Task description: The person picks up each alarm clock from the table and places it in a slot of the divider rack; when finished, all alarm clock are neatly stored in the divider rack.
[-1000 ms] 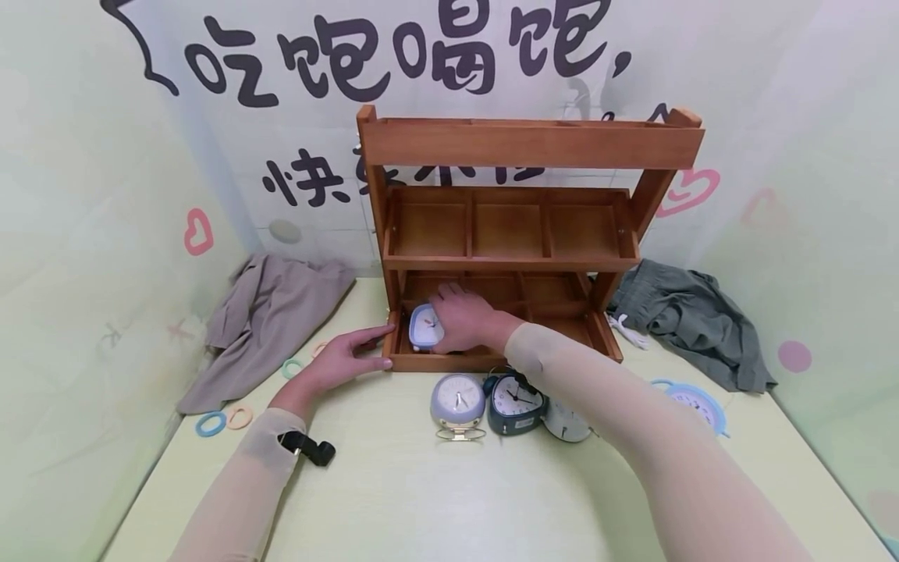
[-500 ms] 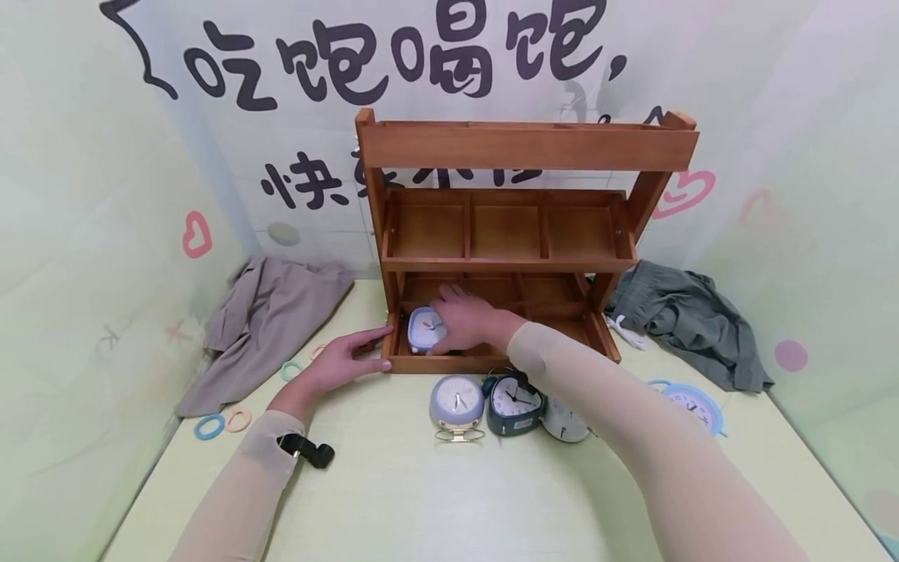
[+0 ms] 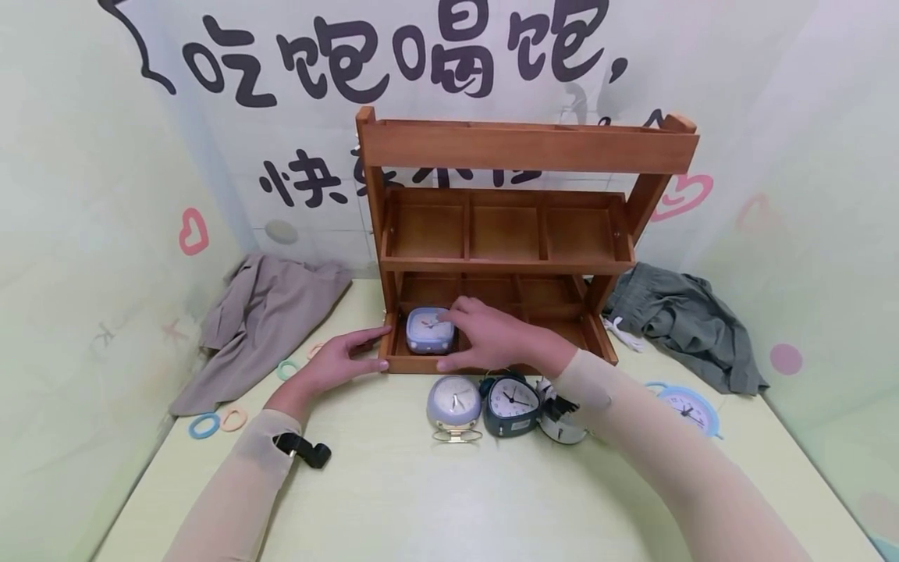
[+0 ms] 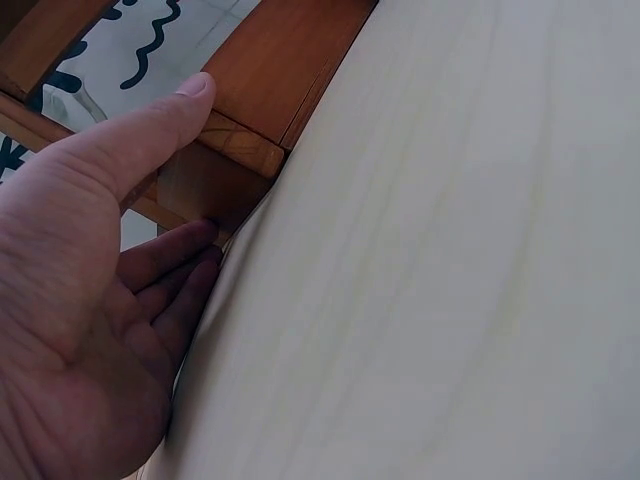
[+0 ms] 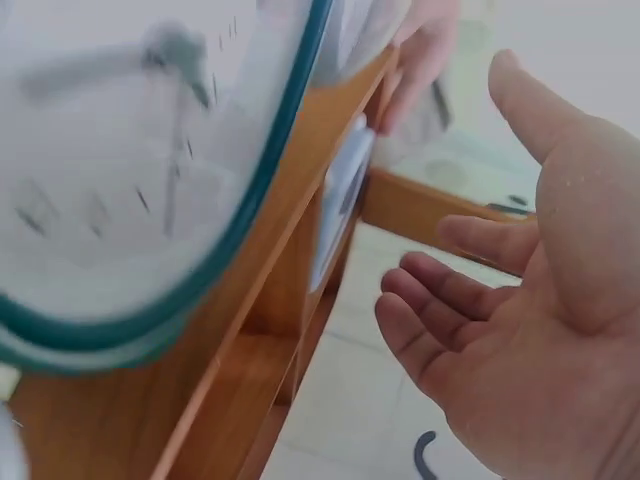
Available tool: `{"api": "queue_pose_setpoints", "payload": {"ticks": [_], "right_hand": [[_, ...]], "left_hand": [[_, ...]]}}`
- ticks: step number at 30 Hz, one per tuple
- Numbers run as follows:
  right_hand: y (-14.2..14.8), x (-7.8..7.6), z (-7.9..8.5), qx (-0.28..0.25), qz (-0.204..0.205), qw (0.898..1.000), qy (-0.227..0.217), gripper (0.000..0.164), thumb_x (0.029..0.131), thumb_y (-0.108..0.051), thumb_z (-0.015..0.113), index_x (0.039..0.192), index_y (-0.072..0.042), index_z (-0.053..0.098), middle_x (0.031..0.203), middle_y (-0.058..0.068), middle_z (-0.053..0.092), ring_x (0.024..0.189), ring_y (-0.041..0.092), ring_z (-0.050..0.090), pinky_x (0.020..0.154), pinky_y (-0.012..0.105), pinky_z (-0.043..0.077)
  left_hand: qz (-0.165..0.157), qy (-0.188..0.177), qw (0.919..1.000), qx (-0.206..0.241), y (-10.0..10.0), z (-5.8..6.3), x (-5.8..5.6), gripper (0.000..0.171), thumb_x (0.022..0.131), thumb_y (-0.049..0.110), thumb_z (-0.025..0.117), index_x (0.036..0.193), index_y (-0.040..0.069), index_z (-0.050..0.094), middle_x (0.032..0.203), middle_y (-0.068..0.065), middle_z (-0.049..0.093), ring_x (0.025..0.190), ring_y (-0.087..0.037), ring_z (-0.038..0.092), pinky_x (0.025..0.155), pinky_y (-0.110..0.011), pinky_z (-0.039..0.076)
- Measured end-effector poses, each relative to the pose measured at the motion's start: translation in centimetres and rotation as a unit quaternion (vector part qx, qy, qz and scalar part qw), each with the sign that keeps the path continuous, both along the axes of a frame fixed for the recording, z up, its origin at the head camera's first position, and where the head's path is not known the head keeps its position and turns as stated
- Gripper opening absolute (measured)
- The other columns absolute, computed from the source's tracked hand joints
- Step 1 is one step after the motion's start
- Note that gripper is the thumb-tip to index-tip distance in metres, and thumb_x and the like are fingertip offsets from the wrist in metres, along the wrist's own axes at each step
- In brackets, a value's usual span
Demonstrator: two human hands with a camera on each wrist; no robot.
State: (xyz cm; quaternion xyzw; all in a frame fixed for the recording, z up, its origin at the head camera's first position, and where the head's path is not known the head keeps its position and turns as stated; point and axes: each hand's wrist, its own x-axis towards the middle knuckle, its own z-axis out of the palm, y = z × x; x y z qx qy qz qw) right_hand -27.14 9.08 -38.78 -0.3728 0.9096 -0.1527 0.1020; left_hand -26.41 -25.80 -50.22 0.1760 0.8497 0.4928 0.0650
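A light-blue square alarm clock (image 3: 430, 332) sits in the left part of the bottom tier of a brown wooden shelf rack (image 3: 531, 150). My right hand (image 3: 495, 336) is just right of it, fingers spread and holding nothing; the right wrist view shows the palm (image 5: 580, 300) bare. At the rack's front left corner, my left hand (image 3: 342, 363) grips the wood, thumb (image 4: 165, 125) on the front rail and fingers against the side. Before the rack stand a purple round clock (image 3: 453, 402), a dark teal clock (image 3: 510, 402) and a white clock (image 3: 564, 428), partly hidden by the right wrist.
A blue round clock (image 3: 688, 407) lies at the right. Several coloured rings, one a blue ring (image 3: 204, 425), lie at the left. Mauve cloth (image 3: 270, 320) and dark grey cloth (image 3: 681, 320) flank the rack. A lettered backdrop (image 3: 302, 234) hangs behind.
My right hand has let go of the light-blue clock and drawn back to the right, so its whole face shows. My left hand stays at the rack's corner.
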Motion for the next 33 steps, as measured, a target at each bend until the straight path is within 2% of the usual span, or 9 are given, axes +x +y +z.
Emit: {"api": "queue_pose_setpoints", "payload": {"ticks": [3,5,10,13,17,23,33], "right_hand": [[0.8,1.6,-0.1,0.005,0.027,1.0,0.001,0.098,0.095,-0.074,0.076,0.166,-0.011,0.052,0.148,0.011,0.055,0.117,0.02,0.054,0.093,0.038,0.057],[1.1,2.7,-0.3,0.004,0.037,0.999,-0.007,0.1,0.094,-0.074,0.077,0.166,-0.01,0.052,0.148,0.011,0.056,0.117,0.019,0.054,0.093,0.038,0.057],[1.7,4.9,-1.2,0.009,0.038,0.999,-0.02,0.101,0.091,-0.074,0.081,0.166,-0.013,0.052,0.15,0.006,0.056,0.127,0.018,0.055,0.107,0.039,0.056],[2.0,5.9,-1.8,0.013,0.041,0.999,-0.015,0.104,0.089,-0.074,0.083,0.167,-0.012,0.052,0.15,0.006,0.057,0.129,0.019,0.057,0.109,0.041,0.055],[2.2,6.8,-2.7,0.024,0.048,0.999,0.005,0.11,0.086,-0.076,0.085,0.167,-0.009,0.05,0.152,0.007,0.057,0.132,0.023,0.059,0.112,0.043,0.054],[2.0,7.7,-3.8,0.036,0.05,0.998,0.032,0.115,0.084,-0.073,0.088,0.167,-0.005,0.047,0.153,0.009,0.06,0.139,0.028,0.059,0.122,0.05,0.045],[1.2,8.4,-5.2,0.067,0.047,0.989,0.126,0.099,0.093,-0.061,0.081,0.164,-0.001,0.048,0.15,0.012,0.063,0.137,0.028,0.061,0.119,0.048,0.048]], "left_hand": [[0.002,0.002,1.0,-0.007,0.0,0.0,0.0,0.072,0.095,0.04,0.092,0.16,0.028,0.064,0.166,-0.007,0.057,0.153,-0.035,0.053,0.129,-0.056,0.039],[0.003,0.003,0.9999,-0.009,0.0,0.0,0.0,0.072,0.095,0.041,0.092,0.16,0.028,0.064,0.166,-0.007,0.056,0.154,-0.035,0.052,0.129,-0.057,0.038],[0.0,0.004,1.0,-0.007,-0.1,-0.2,-0.1,0.071,0.096,0.039,0.091,0.16,0.027,0.064,0.166,-0.007,0.056,0.154,-0.036,0.052,0.13,-0.057,0.038],[-0.002,0.003,1.0,-0.003,-0.1,-0.3,-0.2,0.071,0.096,0.039,0.091,0.16,0.027,0.064,0.166,-0.007,0.056,0.154,-0.035,0.052,0.13,-0.056,0.037],[-0.003,0.003,1.0,-0.001,-0.1,-0.4,-0.2,0.071,0.096,0.038,0.092,0.16,0.027,0.064,0.166,-0.007,0.056,0.154,-0.035,0.051,0.13,-0.056,0.037],[-0.003,0.001,1.0,-0.006,0.0,-0.3,0.0,0.072,0.096,0.039,0.092,0.161,0.026,0.063,0.167,-0.007,0.055,0.155,-0.035,0.05,0.13,-0.056,0.037],[-0.004,0.007,0.9999,-0.01,0.0,-0.3,-0.2,0.072,0.096,0.04,0.091,0.161,0.026,0.063,0.167,-0.008,0.056,0.155,-0.036,0.05,0.13,-0.058,0.036]]}}
